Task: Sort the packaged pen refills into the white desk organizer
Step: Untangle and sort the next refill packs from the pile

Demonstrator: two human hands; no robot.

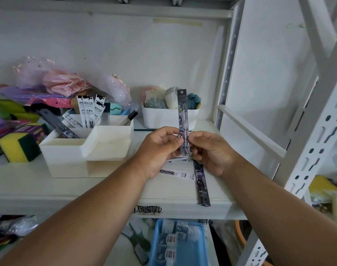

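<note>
Both hands meet above the white metal shelf (48, 181). The left hand (160, 148) pinches the lower part of a narrow, clear-plastic refill packet with a dark printed header (182, 116) between thumb and curled fingers, and the right hand (210, 152) grips the same packet from the other side, so it stands nearly upright between them.

Just left of the hands sits the white plastic desk organizer (67, 156), a stepped box with several open compartments. Its back compartment holds a bunch of white refill packets with black lettering (89, 112) standing on end; a dark patterned packet (58, 123) leans in the left compartment.

On the shelf under and in front of the hands lie more packets: a flat white refill packet (180, 174) and a long dark packet with printed figures (202, 185) reaching to the shelf edge.

Behind the hands stands a white bin of pale and teal cloth bundles (194, 116). At the far left rests a yellow-and-green sponge (17, 146), and below the shelf a blue tray of small wrapped items (158, 227) shows.
</note>
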